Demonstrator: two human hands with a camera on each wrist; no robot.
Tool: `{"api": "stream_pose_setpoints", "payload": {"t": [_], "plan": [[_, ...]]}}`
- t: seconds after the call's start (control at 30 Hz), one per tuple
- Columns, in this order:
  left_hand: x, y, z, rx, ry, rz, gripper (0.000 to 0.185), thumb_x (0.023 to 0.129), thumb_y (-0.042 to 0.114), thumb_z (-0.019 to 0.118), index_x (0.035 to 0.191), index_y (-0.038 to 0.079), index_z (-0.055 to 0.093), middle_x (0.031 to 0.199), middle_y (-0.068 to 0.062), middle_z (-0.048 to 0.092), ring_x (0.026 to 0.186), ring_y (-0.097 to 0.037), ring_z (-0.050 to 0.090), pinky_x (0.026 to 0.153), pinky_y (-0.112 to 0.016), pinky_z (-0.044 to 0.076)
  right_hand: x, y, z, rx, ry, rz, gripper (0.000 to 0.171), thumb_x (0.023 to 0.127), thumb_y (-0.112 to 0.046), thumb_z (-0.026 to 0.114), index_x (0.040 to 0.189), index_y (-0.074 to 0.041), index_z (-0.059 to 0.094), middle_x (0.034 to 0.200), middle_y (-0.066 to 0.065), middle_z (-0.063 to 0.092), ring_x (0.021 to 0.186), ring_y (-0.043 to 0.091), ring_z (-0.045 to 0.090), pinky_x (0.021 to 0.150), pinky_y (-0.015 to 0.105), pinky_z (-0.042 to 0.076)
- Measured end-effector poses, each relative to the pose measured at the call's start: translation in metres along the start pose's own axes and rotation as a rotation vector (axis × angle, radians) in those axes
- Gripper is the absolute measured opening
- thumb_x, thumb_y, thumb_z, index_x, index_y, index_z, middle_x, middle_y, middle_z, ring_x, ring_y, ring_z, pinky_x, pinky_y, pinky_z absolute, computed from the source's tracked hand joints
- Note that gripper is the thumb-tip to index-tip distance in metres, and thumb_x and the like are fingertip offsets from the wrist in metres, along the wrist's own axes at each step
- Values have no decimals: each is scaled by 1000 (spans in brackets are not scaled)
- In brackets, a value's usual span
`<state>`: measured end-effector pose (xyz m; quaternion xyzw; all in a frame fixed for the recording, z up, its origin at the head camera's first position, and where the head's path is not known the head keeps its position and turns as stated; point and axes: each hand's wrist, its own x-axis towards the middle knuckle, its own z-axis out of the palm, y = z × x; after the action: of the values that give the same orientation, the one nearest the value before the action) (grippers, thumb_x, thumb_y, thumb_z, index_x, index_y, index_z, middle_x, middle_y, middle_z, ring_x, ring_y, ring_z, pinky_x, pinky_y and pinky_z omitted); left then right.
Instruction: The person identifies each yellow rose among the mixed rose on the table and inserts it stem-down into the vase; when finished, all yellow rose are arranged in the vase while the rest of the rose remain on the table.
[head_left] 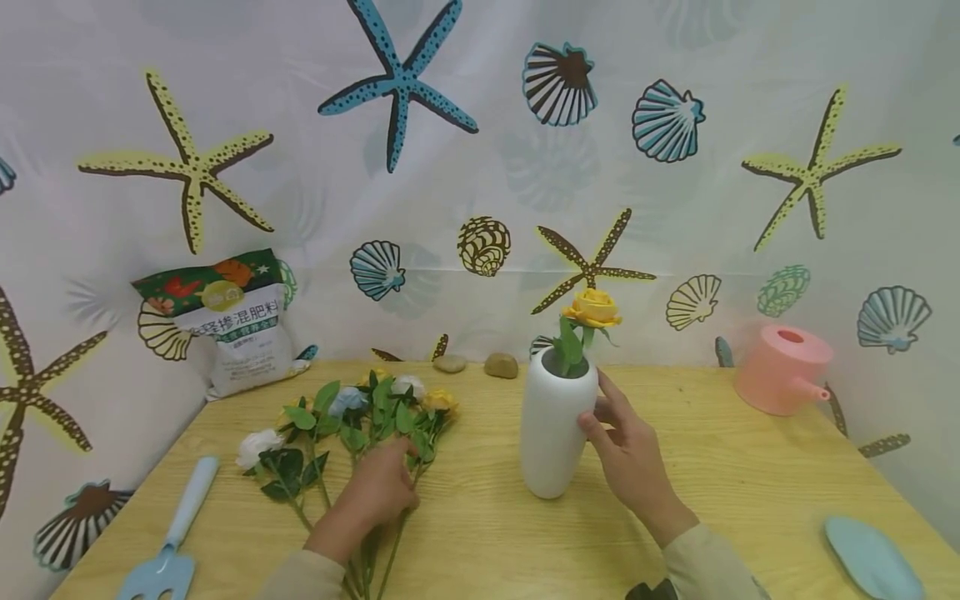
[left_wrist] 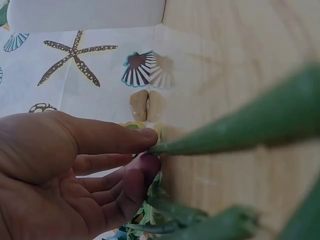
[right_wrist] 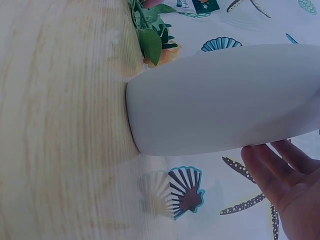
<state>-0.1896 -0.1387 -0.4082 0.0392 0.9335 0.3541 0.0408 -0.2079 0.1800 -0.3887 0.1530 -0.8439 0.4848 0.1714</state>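
A white vase [head_left: 551, 433] stands upright at the middle of the wooden table [head_left: 750, 483], with one yellow rose [head_left: 592, 308] in its mouth. My right hand [head_left: 597, 406] rests against the vase's right side, its fingers [right_wrist: 272, 170] almost straight next to the white wall [right_wrist: 220, 100]. A bunch of artificial flowers [head_left: 360, 417] with white, blue and yellow heads lies left of the vase. My left hand [head_left: 401, 467] is on the bunch. Its thumb and a finger [left_wrist: 142, 137] pinch a green stem [left_wrist: 235, 130].
A fertilizer bag [head_left: 232, 325] leans on the sea-print curtain at the back left. Two stones [head_left: 480, 364] lie at the back edge. A pink watering can [head_left: 783, 367] stands at the back right. Near the front lie a blue hand rake [head_left: 176, 533] and a blue trowel [head_left: 870, 554].
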Motion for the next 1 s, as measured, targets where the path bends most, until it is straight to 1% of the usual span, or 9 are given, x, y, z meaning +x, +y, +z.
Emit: {"api": "stream_pose_setpoints", "payload": {"t": [0.07,0.17,0.27,0.37,0.43,0.57,0.67,0.83,1.0], "plan": [[0,1,1,19,9,17,55,76,-11,75,127,-5,57,75,-5,60,62,-17,54,55,-31,46,0,1,0,4,0,2,62,103,-22,60,158,-22,33,131,18,67,120,34,66,89,23,58],[-1,2,1,3,20,13,54,76,-14,68,128,-5,57,76,-5,59,62,-17,52,54,-30,44,0,2,0,7,2,0,62,103,-22,60,158,-22,34,130,18,67,119,34,66,89,23,58],[-1,4,2,-41,18,-1,54,79,-13,65,131,-3,56,79,-6,59,62,-18,52,54,-30,43,0,2,0,5,2,-3,62,102,-21,61,158,-21,34,130,19,67,119,34,66,89,26,59],[-1,8,1,-129,14,-18,53,84,-10,64,135,0,55,83,-7,59,63,-18,51,55,-31,43,0,1,-1,3,-1,-3,62,102,-22,61,158,-21,34,130,19,67,120,34,66,90,29,59],[0,10,1,-234,13,-30,53,87,-9,63,138,2,54,86,-8,59,64,-19,52,55,-31,44,1,0,-2,2,-3,1,62,102,-23,61,158,-21,33,130,19,67,120,34,65,91,32,60],[2,16,1,-505,39,-50,51,92,-9,61,140,0,50,93,-13,58,71,-20,57,61,-34,52,1,0,-3,-3,-4,4,62,102,-23,61,158,-21,33,131,19,66,121,34,65,92,38,60],[2,21,0,-683,66,-86,51,94,-8,60,143,0,46,99,-16,57,76,-21,60,67,-35,57,2,0,-3,-4,-5,6,62,102,-23,61,158,-21,33,130,18,67,120,34,66,91,37,60],[0,29,-4,-908,115,-138,57,98,-5,57,150,2,34,108,-16,56,84,-19,63,71,-29,58,1,-1,-3,1,-4,6,62,102,-23,61,158,-21,34,128,18,68,117,33,67,89,27,59],[-2,42,-14,-1070,210,-131,67,101,-2,55,156,8,19,100,-5,54,84,-16,64,77,-26,59,2,-2,-2,-9,8,-9,63,102,-22,62,158,-22,35,124,16,70,115,31,67,89,24,57]]}}
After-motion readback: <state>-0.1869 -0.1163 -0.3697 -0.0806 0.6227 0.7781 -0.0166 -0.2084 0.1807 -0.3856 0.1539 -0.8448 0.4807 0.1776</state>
